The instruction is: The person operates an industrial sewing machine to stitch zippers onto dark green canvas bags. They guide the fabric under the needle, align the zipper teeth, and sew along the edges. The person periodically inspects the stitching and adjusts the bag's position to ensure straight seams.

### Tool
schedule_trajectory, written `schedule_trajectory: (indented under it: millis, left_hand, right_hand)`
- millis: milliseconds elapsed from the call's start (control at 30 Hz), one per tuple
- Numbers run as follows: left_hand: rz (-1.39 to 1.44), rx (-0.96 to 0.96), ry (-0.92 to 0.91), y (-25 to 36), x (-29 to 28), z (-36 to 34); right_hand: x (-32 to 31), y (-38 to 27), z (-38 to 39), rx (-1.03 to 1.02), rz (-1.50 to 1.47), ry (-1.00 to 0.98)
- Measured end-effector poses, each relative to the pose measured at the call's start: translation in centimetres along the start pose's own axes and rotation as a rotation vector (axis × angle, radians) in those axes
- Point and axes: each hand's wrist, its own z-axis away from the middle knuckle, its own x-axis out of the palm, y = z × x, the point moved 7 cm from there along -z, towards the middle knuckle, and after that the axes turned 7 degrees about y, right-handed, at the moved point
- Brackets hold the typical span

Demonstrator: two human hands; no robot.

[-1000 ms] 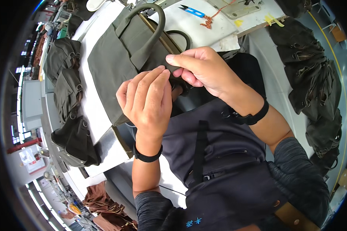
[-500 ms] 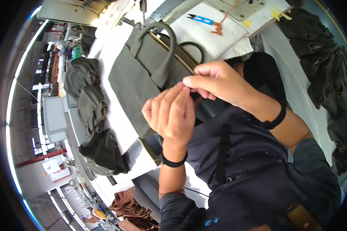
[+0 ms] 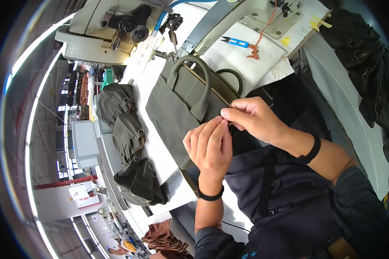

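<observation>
Here, curled fingers meet by a smooth, round-handled olive bag.

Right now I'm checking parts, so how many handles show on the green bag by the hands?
2. On the bag, the left handle is attached left of the zip; the right handle shows to its right. The bag may hide others.

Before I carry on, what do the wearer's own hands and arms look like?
Both the left hand and right hand are ungloved. The left wrist carries a slim black band; the right wrist has a black strap. Dark grey, faintly streaked sleeves end near the elbows. No cables show on either arm.
</observation>
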Motion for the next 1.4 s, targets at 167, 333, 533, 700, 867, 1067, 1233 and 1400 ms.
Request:
schedule_trajectory:
  millis: [167,333,533,700,867,1067,1233,1400]
  left_hand:
    - [0.178,-0.096,-0.374,0.5,-3.3,-2.5]
    - [-0.111,0.419,-0.491,1.1,1.4,-9.2]
    - [-0.365,0.379,-0.429,-1.9,-1.6,-9.2]
    - [-0.542,0.096,-0.375,-5.6,-8.1,-4.6]
    - [-0.298,-0.017,-0.412,-2.6,-2.0,-4.2]
    - [-0.263,-0.145,-0.367,-2.4,0.2,-3.4]
    - [-0.258,-0.17,-0.321,-3.2,0.1,-2.5]
    - [-0.288,-0.177,-0.36,-3.7,0.2,-2.6]
  right_hand:
    - [-0.3,0.4,0.1,0.019,0.061,0.044]
    - [0.3,-0.4,0.5,-0.068,0.062,0.096]
    - [0.1,0.9,0.1,-0.002,0.018,0.112]
    - [1.0,1.3,0.3,0.01,-0.086,0.075]
    - [2.0,-0.2,0.3,0.046,-0.215,0.077]
    - [2.4,-0.4,0.5,0.082,-0.298,0.091]
    - [2.6,-1.1,0.6,0.051,-0.142,0.076]
    - [2.0,-0.7,0.5,0.001,-0.061,0.091]
